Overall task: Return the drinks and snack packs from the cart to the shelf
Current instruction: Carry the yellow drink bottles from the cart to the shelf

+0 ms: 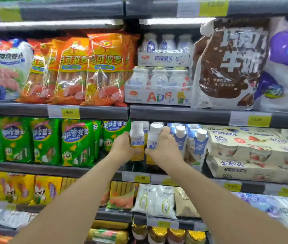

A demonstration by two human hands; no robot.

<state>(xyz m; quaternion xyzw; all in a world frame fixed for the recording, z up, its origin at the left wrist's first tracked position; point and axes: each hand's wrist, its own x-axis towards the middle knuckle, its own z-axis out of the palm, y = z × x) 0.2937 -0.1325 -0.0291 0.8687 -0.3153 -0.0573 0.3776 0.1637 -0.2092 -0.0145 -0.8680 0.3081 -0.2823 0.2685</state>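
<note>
Both my arms reach up to the middle shelf. My left hand grips a white drink bottle with a yellow lower label, held upright just in front of the shelf. My right hand grips a second, matching white bottle, tilted slightly to the right, its white cap at the top. The two bottles are side by side, nearly touching, in the gap between the green snack packs and the blue-and-white carton drinks. The cart is out of view.
Orange sausage packs and AD calcium milk multipacks fill the shelf above. Beige boxed yoghurt packs lie to the right. Below are yellow snack packs, white pouches and gold-lidded jars.
</note>
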